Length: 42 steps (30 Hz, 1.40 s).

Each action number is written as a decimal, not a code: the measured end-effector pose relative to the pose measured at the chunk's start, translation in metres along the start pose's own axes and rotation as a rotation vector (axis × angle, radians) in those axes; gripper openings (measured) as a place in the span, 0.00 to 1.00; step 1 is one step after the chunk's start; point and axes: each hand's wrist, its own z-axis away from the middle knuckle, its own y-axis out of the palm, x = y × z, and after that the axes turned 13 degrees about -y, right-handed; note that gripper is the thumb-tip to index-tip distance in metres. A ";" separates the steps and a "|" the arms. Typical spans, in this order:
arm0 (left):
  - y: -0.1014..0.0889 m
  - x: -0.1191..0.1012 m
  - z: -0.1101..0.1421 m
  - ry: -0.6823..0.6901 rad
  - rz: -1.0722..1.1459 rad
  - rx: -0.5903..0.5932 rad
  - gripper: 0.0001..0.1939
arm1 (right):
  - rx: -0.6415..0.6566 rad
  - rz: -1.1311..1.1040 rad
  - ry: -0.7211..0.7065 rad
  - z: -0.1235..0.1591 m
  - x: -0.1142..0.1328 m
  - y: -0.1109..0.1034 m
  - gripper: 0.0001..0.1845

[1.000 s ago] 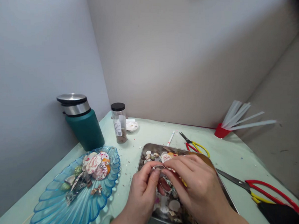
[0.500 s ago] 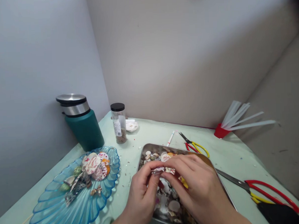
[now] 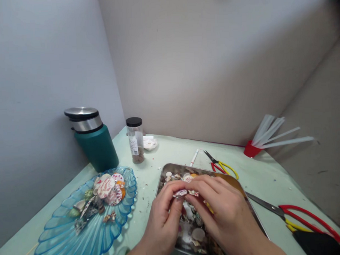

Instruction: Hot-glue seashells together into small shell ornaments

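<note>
Between the fingertips of both hands is a small shell [image 3: 180,194], whitish with reddish-purple markings. My left hand [image 3: 165,214] pinches it from the left, thumb below and index finger above. My right hand [image 3: 222,204] is closed about its right side, and the fingers partly cover the piece. Both hands are over a metal tray [image 3: 167,166] of assorted small shells, part of which they hide. On the left, a blue scallop-shaped dish [image 3: 68,241] carries a heap of shells [image 3: 106,188], with a small brown-striped shell [image 3: 109,217] apart from it.
Behind the dish stands a teal bottle [image 3: 97,145], beside a black-lidded jar [image 3: 135,142] and a white crumpled bundle [image 3: 150,143]. A marker [image 3: 194,157] and small scissors [image 3: 221,166] lie beyond the tray. Larger red-handled scissors [image 3: 283,212] and a red cup [image 3: 252,149] of translucent sticks are right.
The fingers have shifted slightly around the small shell, which tilts a little and shows more of its face. Everything else stays where it was.
</note>
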 end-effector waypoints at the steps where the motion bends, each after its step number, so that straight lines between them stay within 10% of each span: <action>1: 0.000 -0.001 0.000 0.016 -0.003 -0.001 0.13 | 0.005 -0.005 0.001 0.000 0.000 0.000 0.09; 16: -0.002 -0.004 0.000 -0.291 0.398 0.181 0.19 | -0.026 -0.065 -0.001 -0.001 -0.002 -0.004 0.09; 42: -0.001 0.002 -0.005 -0.290 0.418 0.229 0.19 | -0.076 -0.043 -0.024 -0.001 0.000 -0.003 0.09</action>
